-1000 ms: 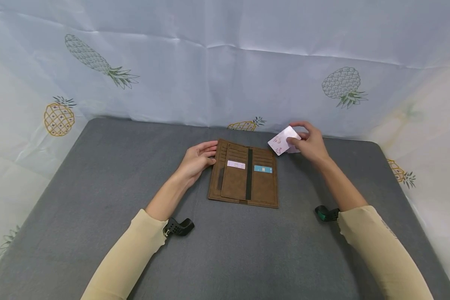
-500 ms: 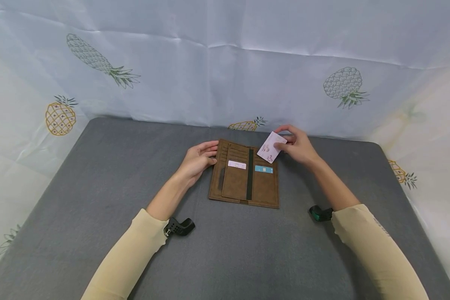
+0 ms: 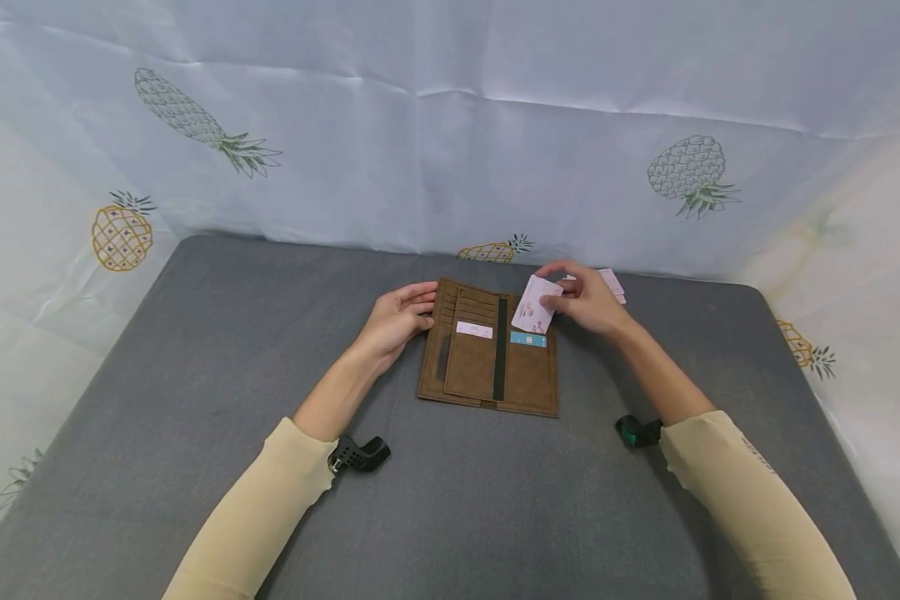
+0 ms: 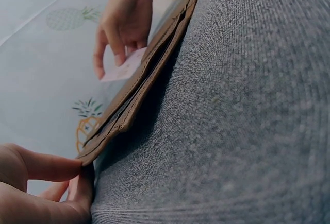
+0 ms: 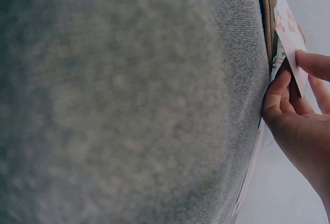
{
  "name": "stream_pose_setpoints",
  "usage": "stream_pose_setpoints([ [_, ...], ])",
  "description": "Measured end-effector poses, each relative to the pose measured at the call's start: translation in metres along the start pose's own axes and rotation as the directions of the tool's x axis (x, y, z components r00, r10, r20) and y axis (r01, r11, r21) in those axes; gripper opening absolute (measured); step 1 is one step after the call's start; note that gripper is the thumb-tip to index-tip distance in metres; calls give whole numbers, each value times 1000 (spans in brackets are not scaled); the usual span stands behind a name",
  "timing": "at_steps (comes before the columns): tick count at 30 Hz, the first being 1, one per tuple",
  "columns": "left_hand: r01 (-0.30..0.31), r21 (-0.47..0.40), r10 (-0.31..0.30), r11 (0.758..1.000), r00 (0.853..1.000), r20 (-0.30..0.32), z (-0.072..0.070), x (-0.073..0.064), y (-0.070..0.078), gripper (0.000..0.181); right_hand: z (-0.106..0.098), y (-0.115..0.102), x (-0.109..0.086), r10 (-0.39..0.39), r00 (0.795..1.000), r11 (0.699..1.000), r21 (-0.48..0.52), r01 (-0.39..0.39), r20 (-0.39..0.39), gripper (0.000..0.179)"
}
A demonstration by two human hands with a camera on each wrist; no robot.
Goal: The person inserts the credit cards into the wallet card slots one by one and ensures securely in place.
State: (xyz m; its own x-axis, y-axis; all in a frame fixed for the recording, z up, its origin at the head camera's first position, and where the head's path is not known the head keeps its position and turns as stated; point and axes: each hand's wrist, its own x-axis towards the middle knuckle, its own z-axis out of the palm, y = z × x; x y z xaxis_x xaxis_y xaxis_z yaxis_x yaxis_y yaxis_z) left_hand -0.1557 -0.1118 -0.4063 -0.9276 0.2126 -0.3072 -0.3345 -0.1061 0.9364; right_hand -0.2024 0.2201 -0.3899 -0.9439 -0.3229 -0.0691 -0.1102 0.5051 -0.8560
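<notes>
An open brown wallet [image 3: 468, 371] lies on the grey table in the head view. My left hand [image 3: 393, 321] holds its upper left edge; in the left wrist view, thumb and fingers pinch the wallet corner [image 4: 88, 154]. Between the thumb and fingers of my right hand [image 3: 596, 304] is a pale pink patterned card [image 3: 532, 308]. That card is tilted over the upper slots of the right panel, its lower edge near a blue card [image 3: 528, 339] in a slot. Whether its tip is inside a slot cannot be told. A pinkish card [image 3: 474, 330] sits in a left-panel slot.
Behind the right hand, more pink cards [image 3: 613, 286] lie by the table's back edge, partly hidden. A dark strap [image 3: 501, 358] runs down the wallet's middle. A pineapple-print cloth [image 3: 435, 167] hangs behind the grey table [image 3: 457, 517].
My right hand has brought the pink card left and down, from beside the wallet to over its right panel. The pink cards behind came into view. My left hand stays put.
</notes>
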Motion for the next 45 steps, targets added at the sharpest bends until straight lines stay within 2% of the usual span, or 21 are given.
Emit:
stream_pose_setpoints([
  [11,-9,12,9,1000,1000,1,0,2,-1,67,4,2,0,-26,999,997,-73,29,42,39],
  [17,-8,12,8,1000,1000,-1,0,1,-1,67,8,3,0,43,999,994,-101,-41,22,39],
  [20,-7,12,7,1000,1000,-1,0,0,-1,67,8,2,0,51,999,989,-138,-50,4,38],
  [38,-3,12,3,1000,1000,-5,1,-1,0,67,8,-1,-5,-6,999,991,-134,12,49,33],
  [45,-7,12,7,1000,1000,-8,2,0,-1,68,9,2,-7,-54,994,979,-192,72,98,22],
])
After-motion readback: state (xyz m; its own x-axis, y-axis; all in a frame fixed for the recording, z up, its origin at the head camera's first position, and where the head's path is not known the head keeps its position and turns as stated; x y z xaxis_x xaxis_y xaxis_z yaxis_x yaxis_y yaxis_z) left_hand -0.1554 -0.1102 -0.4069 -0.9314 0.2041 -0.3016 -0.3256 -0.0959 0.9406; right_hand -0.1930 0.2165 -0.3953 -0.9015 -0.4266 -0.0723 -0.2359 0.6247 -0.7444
